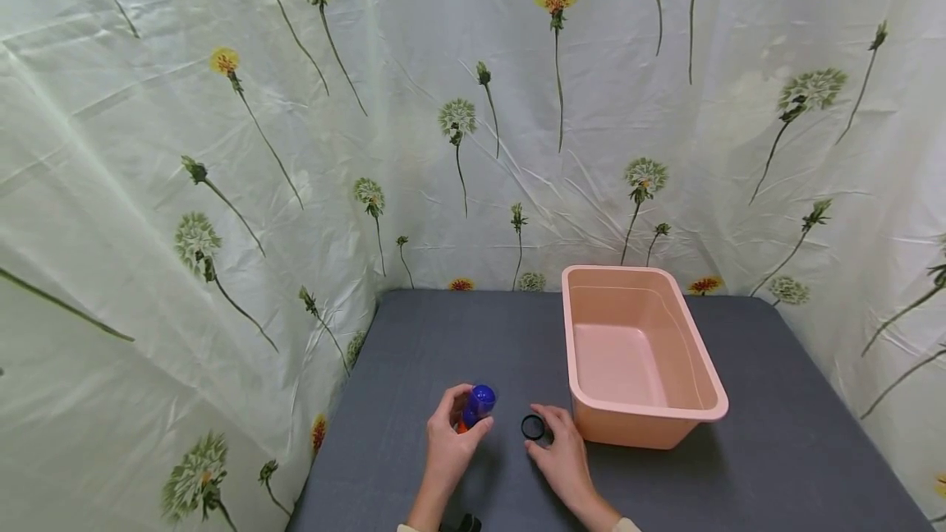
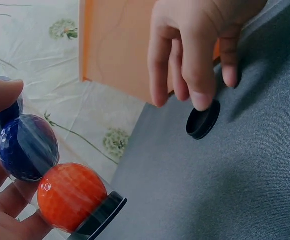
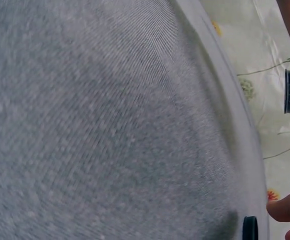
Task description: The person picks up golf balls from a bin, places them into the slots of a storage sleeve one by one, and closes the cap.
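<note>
In my left hand (image 1: 451, 446) I grip a clear tube of golf balls (image 2: 67, 157), fingers and thumb round its sides. Through the plastic show blue balls (image 2: 28, 147) and an orange ball (image 2: 70, 196); a black cap (image 2: 102, 217) closes the end by the orange one. The tube is held above the table, its blue end uppermost. A loose black cap (image 1: 532, 427) lies on the table between my hands. My right hand (image 1: 563, 456) hovers at it, thumb and forefinger spread on either side; a fingertip overlaps its rim in the left wrist view, and contact is unclear.
A pink plastic tub (image 1: 643, 413) stands just right of and behind my right hand. The dark grey table (image 1: 458, 335) meets a flower-printed curtain (image 1: 414, 105) at its back and left. A small black object (image 1: 469, 523) shows at the bottom edge near my left wrist.
</note>
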{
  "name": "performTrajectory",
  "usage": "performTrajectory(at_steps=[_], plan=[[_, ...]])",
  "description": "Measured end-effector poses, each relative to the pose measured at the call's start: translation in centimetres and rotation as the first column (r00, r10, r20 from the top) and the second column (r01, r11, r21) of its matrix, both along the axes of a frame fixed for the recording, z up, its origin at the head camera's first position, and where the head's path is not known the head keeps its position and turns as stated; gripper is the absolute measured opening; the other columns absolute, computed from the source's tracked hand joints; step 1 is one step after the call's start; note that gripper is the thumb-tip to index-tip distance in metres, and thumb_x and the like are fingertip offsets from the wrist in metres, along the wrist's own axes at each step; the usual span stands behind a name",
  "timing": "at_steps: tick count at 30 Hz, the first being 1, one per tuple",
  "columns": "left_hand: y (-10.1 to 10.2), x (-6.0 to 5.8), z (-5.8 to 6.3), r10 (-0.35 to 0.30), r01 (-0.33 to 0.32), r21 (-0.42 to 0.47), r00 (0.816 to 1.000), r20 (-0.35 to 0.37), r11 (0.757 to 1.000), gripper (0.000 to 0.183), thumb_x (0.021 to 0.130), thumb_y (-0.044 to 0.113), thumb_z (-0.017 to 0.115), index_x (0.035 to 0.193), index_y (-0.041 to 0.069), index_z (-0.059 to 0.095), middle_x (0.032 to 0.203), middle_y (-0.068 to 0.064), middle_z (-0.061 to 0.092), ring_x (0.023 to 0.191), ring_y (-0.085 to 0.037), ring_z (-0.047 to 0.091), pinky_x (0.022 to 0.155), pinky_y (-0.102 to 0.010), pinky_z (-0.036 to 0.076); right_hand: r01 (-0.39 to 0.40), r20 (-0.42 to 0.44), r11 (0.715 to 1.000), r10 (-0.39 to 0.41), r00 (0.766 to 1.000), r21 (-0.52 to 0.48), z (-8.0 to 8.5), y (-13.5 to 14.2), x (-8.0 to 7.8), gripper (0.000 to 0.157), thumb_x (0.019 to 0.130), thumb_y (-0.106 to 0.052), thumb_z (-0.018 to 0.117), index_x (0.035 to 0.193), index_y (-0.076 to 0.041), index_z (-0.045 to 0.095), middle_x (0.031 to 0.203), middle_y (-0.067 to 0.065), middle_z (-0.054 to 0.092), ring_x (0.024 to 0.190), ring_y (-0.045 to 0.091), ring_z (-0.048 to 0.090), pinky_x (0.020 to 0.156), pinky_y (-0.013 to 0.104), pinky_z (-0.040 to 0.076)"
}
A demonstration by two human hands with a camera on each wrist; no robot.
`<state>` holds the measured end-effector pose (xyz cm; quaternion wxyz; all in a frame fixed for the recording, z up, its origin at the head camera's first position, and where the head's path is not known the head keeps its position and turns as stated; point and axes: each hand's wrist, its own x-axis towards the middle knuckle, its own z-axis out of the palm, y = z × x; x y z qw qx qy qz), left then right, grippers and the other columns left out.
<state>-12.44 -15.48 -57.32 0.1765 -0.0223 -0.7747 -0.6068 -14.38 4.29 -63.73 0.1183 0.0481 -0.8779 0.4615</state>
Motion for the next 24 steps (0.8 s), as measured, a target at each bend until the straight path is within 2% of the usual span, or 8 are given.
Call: performTrajectory(at_steps=[2,8,13,18,24], plan=[[0.1,-0.1,0.0,-0.007,0.007,0.0,1.0,0.004,1.0,0.053,0.077,0.018,0.089,0.122,0.025,0.063,0.112,0.004,0.069,0.099,-0.018,0.066,0.088,-0.035,0.054,0.004,0.014,0.999,-0.005,1.0,0.034,-0.3,0.0,-0.2,0.063,0.067,-0.009,0.09,0.126,-0.015,0.07,0.116,0.002,0.062,0.092,0.014,0.058,0.076,0.034,0.049],[0.6,-0.2,-0.1,-0.022,0.022,0.002,0.999,0.023,1.0,0.053,0.077,0.018,0.089,0.122,0.027,0.062,0.112,0.004,0.069,0.1,-0.017,0.066,0.089,-0.038,0.053,-0.012,0.029,0.995,0.01,1.0,0.098,-0.9,0.1,-0.5,0.065,0.066,-0.012,0.091,0.127,-0.014,0.069,0.105,0.0,0.062,0.08,0.011,0.054,0.063,0.028,0.042],[1.0,-0.3,-0.1,-0.038,0.038,0.001,0.999,0.024,0.999,0.052,0.077,0.02,0.089,0.121,0.028,0.062,0.111,0.005,0.069,0.098,-0.018,0.066,0.088,-0.038,0.053,-0.02,0.044,0.99,0.015,0.999,0.138,-1.2,0.1,-0.8,0.064,0.066,-0.014,0.092,0.125,-0.014,0.069,0.097,-0.002,0.057,0.077,0.008,0.049,0.06,0.026,0.04],[1.2,-0.4,-0.1,-0.057,0.057,0.004,0.997,0.048,0.998,0.05,0.079,0.019,0.088,0.121,0.026,0.062,0.111,0.003,0.068,0.099,-0.019,0.065,0.089,-0.04,0.053,-0.034,0.041,0.989,0.028,0.999,0.147,-1.4,0.1,-0.9,0.057,0.065,-0.014,0.093,0.118,-0.01,0.073,0.093,-0.002,0.053,0.074,0.007,0.049,0.06,0.025,0.041],[1.4,-0.5,-0.3,-0.061,0.061,-0.001,0.997,0.052,0.998,0.05,0.079,0.015,0.087,0.121,0.025,0.062,0.111,0.002,0.068,0.099,-0.021,0.065,0.089,-0.041,0.054,-0.052,0.054,0.987,0.044,0.998,0.154,-1.5,0.3,-1.0,0.048,0.066,-0.017,0.094,0.11,-0.011,0.076,0.09,-0.004,0.05,0.072,0.006,0.048,0.06,0.024,0.041]])
